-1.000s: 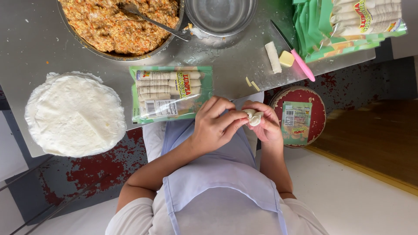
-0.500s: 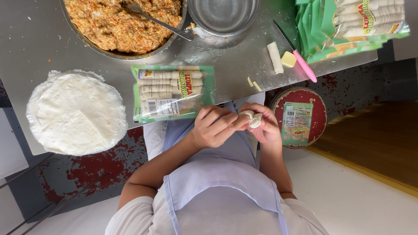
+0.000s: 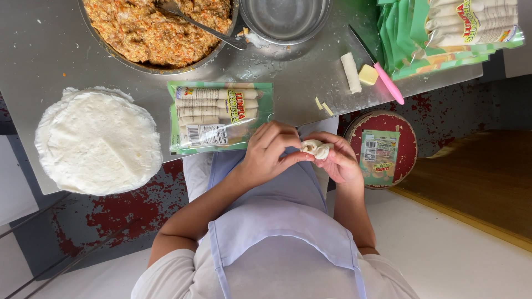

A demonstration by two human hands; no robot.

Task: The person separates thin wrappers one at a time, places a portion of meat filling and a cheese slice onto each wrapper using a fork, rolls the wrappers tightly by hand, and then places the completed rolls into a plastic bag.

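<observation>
Item in work: one small pale wrapper roll point(image 3: 315, 149), half-formed, pinched between my left hand point(image 3: 270, 154) and right hand point(image 3: 339, 161), near the tabletop point(image 3: 50, 61) edge. Done: one rolled white stick point(image 3: 350, 72). Remaining: stacked round white wrappers point(image 3: 98, 141), orange minced filling point(image 3: 155, 27).

Food-prep kitchen. Evidence: steel table point(image 3: 44, 50); far pan of minced filling point(image 3: 155, 27); wrapper stack point(image 3: 97, 141) at left; packed rolls point(image 3: 219, 113) centre; empty packets point(image 3: 443, 33) far right.

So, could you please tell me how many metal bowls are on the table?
2: a large bowl of orange filling at the top left, and an empty metal bowl right of it. Both run past the frame's top edge.
</observation>
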